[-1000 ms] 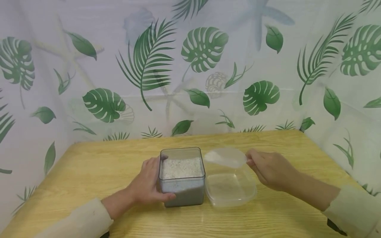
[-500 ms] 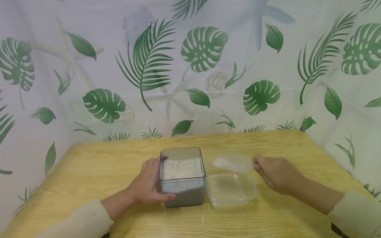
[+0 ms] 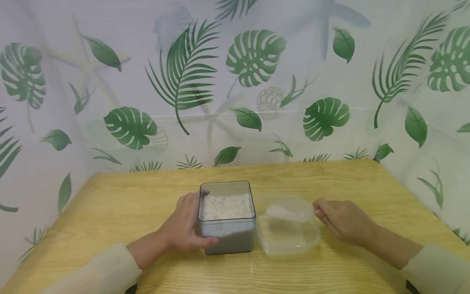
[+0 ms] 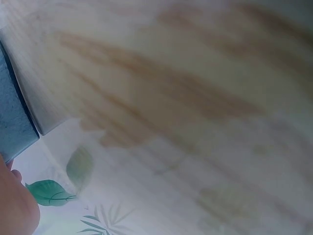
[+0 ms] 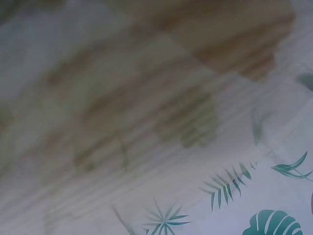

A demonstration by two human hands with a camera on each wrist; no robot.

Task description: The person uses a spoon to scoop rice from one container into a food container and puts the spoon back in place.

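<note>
Left hand [image 3: 185,228], lower centre-left of the head view: fingers and thumb curled round the left wall of a square clear-plastic container half full of white grains [image 3: 227,216], thumb on its near face. The container stands upright on the light wooden table [image 3: 121,204], at the middle of the frame.

Right hand [image 3: 343,220], lower right: fingers bent, pinching the handle end of a clear plastic scoop [image 3: 290,211]. The scoop bowl lies low over a clear square plastic lid with rounded corners [image 3: 288,234]; whether it touches the lid cannot be told. The lid lies flat on the table just beside the container's right wall.

Pale sleeves run to the bottom corners. Behind and to both sides hangs a white curtain printed with green leaves [image 3: 183,73]. Both wrist views are blurred, showing mostly wood grain.
</note>
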